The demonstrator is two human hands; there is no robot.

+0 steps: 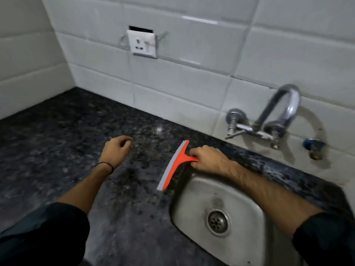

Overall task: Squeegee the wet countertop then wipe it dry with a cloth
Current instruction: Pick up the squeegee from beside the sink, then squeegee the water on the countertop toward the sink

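Countertop (57, 150) of dark speckled stone fills the left and middle, meeting a white tiled wall (211, 54) behind. A steel sink (192, 204) is set into it at the right, with a chrome tap (282, 104) on the wall above. The squeegee (173, 166) (orange, with a grey blade) sits on the counter just beside the sink's left rim. The right hand (207, 158) is wrapped round its handle, the forearm crossing the sink. The left hand (116, 148) is over the counter, apart from the squeegee, with fingers loosely curled and holding nothing. A dark band (106, 166) circles its wrist.
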